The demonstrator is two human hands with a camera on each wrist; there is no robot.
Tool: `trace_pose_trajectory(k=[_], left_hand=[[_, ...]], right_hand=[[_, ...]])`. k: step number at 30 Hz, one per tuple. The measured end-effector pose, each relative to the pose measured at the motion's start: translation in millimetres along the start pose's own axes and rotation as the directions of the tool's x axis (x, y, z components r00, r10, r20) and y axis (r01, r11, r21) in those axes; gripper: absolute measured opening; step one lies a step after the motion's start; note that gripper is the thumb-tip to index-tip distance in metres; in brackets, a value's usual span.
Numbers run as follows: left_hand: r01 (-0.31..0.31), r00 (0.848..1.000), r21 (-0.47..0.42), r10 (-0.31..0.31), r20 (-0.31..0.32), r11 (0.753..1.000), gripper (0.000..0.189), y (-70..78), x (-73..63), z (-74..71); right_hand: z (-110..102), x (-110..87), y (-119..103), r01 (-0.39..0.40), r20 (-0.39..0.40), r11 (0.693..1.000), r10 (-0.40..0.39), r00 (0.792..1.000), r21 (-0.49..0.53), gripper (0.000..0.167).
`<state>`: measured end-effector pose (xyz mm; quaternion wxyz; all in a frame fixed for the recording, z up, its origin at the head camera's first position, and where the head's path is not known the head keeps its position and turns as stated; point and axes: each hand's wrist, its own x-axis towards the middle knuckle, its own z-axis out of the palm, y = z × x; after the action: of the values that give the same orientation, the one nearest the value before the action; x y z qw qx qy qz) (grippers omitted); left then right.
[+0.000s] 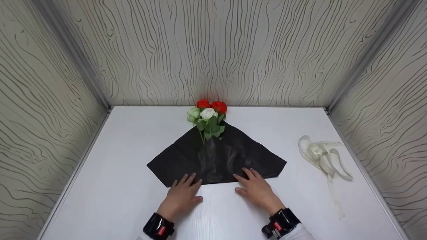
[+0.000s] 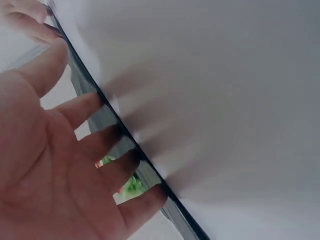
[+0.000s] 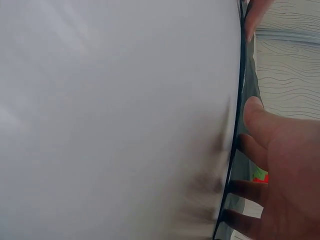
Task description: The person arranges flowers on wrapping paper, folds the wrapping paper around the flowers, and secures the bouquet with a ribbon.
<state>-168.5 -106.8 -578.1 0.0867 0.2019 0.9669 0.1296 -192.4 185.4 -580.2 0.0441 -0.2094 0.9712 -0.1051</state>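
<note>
Black wrapping paper (image 1: 180, 156) lies folded on the white table, its near edge toward me. A bunch of artificial roses, with a white rose (image 1: 208, 114), a pale green rose (image 1: 193, 114) and two red roses (image 1: 219, 107), pokes out of its top; the lower stems are hidden by the fold. My left hand (image 1: 181, 198) touches the paper's near edge with spread, fairly straight fingers. Farther right, my right hand (image 1: 257, 190) rests its fingertips on the same edge, thumb out to the side. Both wrist views show the fingers (image 2: 142, 205) lying along the paper's dark edge.
A loose, tangled cream ribbon (image 1: 322, 156) with printed lettering lies on the right side of the white table (image 1: 123, 143). Wood-grain patterned panels (image 1: 213, 50) enclose the table at the back and both sides.
</note>
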Motion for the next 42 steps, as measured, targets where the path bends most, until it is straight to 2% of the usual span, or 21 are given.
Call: trace_pose_trajectory(k=[3, 6, 11, 14, 17, 19, 25, 32, 36, 39, 42], left_hand=[[0.061, 0.997, -0.001, -0.061, -0.045, 0.998, 0.054, -18.1, -7.7, -3.0], [0.153, 0.982, -0.019, -0.155, -0.110, 0.988, 0.051, -38.1, -12.7, -6.5], [0.303, 0.929, -0.082, -0.313, -0.199, 0.950, 0.060, -73.4, -18.1, -13.9], [0.367, 0.897, -0.122, -0.386, -0.216, 0.922, 0.068, -91.5, -18.7, -17.0], [0.403, 0.878, -0.164, -0.430, -0.208, 0.901, 0.074, -102.0, -18.6, -19.0], [0.410, 0.875, -0.185, -0.442, -0.198, 0.893, 0.076, -104.2, -18.5, -20.5], [0.400, 0.877, -0.228, -0.443, -0.185, 0.887, 0.075, -102.4, -15.9, -23.6], [0.363, 0.900, -0.230, -0.404, -0.164, 0.903, 0.076, -98.0, -12.2, -23.8], [0.351, 0.905, -0.236, -0.393, -0.163, 0.906, 0.082, -94.3, -9.1, -23.5], [0.350, 0.907, -0.289, -0.400, -0.135, 0.891, 0.084, -91.0, -7.3, -24.1], [0.357, 0.899, -0.393, -0.426, -0.101, 0.848, 0.084, -87.1, -5.2, -26.2]], right_hand=[[1, 0.2, 1, -0.004, 0.000, 1.000, 0.004, 1.000, -0.008, 0.050], [2, 0.3, 2, -0.011, 0.001, 1.000, 0.011, 1.000, -0.011, 0.051], [2, 0.8, 1, -0.013, 0.013, 1.000, 0.013, 1.000, 0.007, 0.052], [2, 1.0, 0, -0.016, 0.024, 1.000, 0.015, 1.000, 0.019, 0.051], [3, 1.5, 0, -0.019, 0.037, 1.000, 0.019, 0.999, 0.024, 0.051], [3, 1.7, 0, -0.024, 0.045, 0.999, 0.023, 0.999, 0.024, 0.052], [2, 3.1, 0, -0.034, 0.053, 0.999, 0.033, 0.998, 0.018, 0.052], [0, 3.0, -1, -0.039, 0.047, 0.999, 0.038, 0.998, 0.025, 0.052], [0, 2.3, -2, -0.033, 0.037, 0.999, 0.032, 0.999, 0.029, 0.052], [1, 2.3, -1, -0.037, 0.042, 0.999, 0.036, 0.998, 0.024, 0.052], [1, 2.3, -1, -0.045, 0.049, 0.999, 0.044, 0.998, 0.026, 0.052]])
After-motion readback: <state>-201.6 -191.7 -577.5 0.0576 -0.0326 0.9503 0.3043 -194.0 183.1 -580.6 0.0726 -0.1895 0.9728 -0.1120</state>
